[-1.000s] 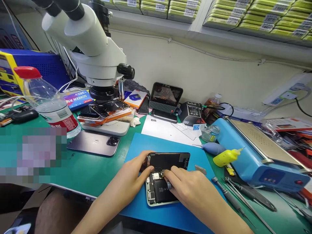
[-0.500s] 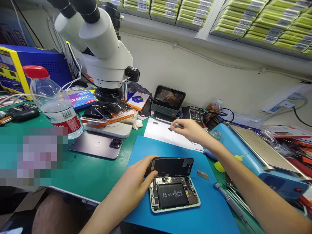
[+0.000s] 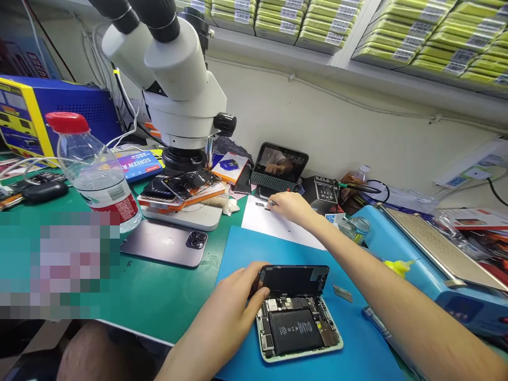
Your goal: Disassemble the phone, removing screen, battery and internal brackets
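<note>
On the left of my feed, a blue and yellow box [image 3: 85, 108] sits on the desk [image 3: 154, 304], and in front of it I see a red-capped bottle [image 3: 99, 182] of clear liquid. A grey phone [image 3: 159, 246] lies back up beside the bottle, its camera cluster toward the right, and a white microscope [image 3: 184, 106] stands behind. Further right, my left hand [image 3: 240, 299] grips the raised screen [image 3: 293, 280] at its left edge, thumb in front and fingers behind. That screen tilts up from the far end of the opened phone [image 3: 297, 332], which lies on the blue mat [image 3: 242, 256] with its inner parts bare. Beyond the mat, my right hand [image 3: 292, 207] is at a white sheet [image 3: 262, 222], fingertips drawn together; I can't tell what they hold. A flat metal piece [image 3: 343, 293] lies on the mat, right of the opened phone. A blue machine [image 3: 426, 267] sits at the far right.
</note>
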A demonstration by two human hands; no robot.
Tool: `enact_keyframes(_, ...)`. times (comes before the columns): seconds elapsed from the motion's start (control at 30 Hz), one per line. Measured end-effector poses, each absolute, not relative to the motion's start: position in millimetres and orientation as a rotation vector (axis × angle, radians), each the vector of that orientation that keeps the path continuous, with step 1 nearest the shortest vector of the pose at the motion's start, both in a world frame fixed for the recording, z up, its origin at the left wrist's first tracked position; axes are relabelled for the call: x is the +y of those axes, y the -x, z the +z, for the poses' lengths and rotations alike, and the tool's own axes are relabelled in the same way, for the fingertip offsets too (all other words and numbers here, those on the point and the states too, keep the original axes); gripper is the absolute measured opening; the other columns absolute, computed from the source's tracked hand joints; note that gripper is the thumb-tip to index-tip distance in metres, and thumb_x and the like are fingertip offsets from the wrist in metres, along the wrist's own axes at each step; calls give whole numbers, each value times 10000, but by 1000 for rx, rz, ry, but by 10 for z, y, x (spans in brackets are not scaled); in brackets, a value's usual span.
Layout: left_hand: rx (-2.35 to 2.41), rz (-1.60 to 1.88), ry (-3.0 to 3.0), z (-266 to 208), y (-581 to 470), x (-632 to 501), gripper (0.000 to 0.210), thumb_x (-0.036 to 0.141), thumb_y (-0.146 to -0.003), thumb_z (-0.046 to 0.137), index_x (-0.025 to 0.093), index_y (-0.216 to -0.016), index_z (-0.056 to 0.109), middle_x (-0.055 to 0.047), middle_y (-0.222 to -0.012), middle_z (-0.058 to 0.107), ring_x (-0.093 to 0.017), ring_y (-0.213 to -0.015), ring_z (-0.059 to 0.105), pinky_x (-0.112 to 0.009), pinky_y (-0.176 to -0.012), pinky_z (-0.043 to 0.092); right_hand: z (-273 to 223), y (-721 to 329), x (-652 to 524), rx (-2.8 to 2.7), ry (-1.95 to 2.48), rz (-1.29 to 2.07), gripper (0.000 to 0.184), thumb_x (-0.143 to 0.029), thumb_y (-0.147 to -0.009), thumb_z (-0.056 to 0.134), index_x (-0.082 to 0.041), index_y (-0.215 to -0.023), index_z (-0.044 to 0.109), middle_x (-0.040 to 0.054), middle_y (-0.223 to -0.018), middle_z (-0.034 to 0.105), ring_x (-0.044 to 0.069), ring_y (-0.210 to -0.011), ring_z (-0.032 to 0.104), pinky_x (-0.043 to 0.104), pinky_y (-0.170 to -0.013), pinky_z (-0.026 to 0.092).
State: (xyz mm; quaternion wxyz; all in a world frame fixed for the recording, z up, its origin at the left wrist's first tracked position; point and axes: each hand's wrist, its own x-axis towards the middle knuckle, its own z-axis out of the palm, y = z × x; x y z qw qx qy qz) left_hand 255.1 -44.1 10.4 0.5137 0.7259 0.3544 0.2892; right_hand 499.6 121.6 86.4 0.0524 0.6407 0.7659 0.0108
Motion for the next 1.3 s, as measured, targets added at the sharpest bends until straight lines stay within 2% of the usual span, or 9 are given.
enact_keyframes(0.13, 852, 699, -1763, 89, -2543, -448, 290, 293, -1121, 529, 302, -1380, 659, -61, -1226, 799, -305, -1134, 746, -381, -936, 536, 1104, -5059, 931, 2427, -2137, 121, 377, -433, -1084, 729, -213, -1388, 703, 108, -1417, 718, 254, -1183, 742, 479, -1010, 651)
enact_keyframes(0.2, 859, 697, -1766, 82, -2536, -451, 293, 284, -1121, 533, 309, -1383, 661, -51, -1246, 801, -298, -1130, 750, -370, -921, 538, 1258, -5108, 516, 2483, -2289, 216, 251, -380, -1138, 630, -208, -1291, 731, 84, -1267, 784, 231, -1081, 772, 410, -947, 646)
enact_keyframes(0.27, 854, 694, -1760, 71, -2525, -452, 306, 289, -1127, 533, 321, -1407, 654, -41, -1248, 797, -290, -1130, 750, -359, -920, 540, 1341, -5119, -64, 2517, -2446, 357, 290, -427, -1178, 512, -233, -1259, 712, 84, -1182, 813, 226, -965, 783, 338, -792, 616)
enact_keyframes(0.37, 840, 695, -1752, 43, -2507, -452, 340, 301, -1137, 542, 346, -1461, 634, -24, -1245, 793, -277, -1125, 749, -339, -905, 545, 1208, -5020, -959, 2651, -2508, 380, 189, -457, -1121, 627, -302, -1205, 697, 19, -941, 806, 192, -695, 741, 286, -555, 531)
enact_keyframes(0.4, 847, 698, -1757, 32, -2502, -453, 349, 302, -1136, 550, 347, -1473, 632, -26, -1256, 793, -279, -1132, 748, -337, -909, 547, 1095, -4965, -1189, 2762, -2377, 257, 129, -392, -1109, 641, -330, -1201, 707, -14, -897, 804, 173, -642, 734, 272, -555, 543)
enact_keyframes(0.47, 871, 720, -1777, 15, -2496, -457, 346, 301, -1133, 567, 337, -1469, 642, -32, -1273, 794, -284, -1146, 751, -336, -926, 553, 822, -4846, -1479, 2809, -2153, -53, 221, -225, -1090, 587, -347, -1221, 716, -30, -983, 845, 173, -737, 807, 260, -641, 605)
enact_keyframes(0.57, 894, 759, -1808, 11, -2493, -470, 309, 306, -1127, 596, 332, -1426, 666, -17, -1213, 799, -271, -1111, 762, -309, -915, 568, 479, -4720, -1539, 2733, -2139, -149, 307, -128, -1047, 508, -305, -1184, 718, 5, -1048, 859, 207, -810, 836, 288, -603, 590)
enact_keyframes(0.87, 905, 743, -1817, 82, -2487, -492, 339, 278, -1133, 588, 349, -1455, 669, 5, -1135, 781, -238, -1033, 750, -281, -894, 570, 426, -4719, -1345, 2618, -2144, -213, 346, -65, -991, 522, -288, -1181, 705, -10, -1098, 869, 228, -872, 851, 325, -665, 572)
enact_keyframes(1.3, 890, 685, -1768, 107, -2488, -488, 337, 280, -1138, 580, 336, -1463, 647, -7, -1304, 792, -239, -1166, 741, -301, -954, 550, 527, -4664, -1205, 2369, -2121, -379, 261, -42, -956, 548, -276, -1044, 623, -27, -795, 807, 220, -664, 781, 298, -550, 405)
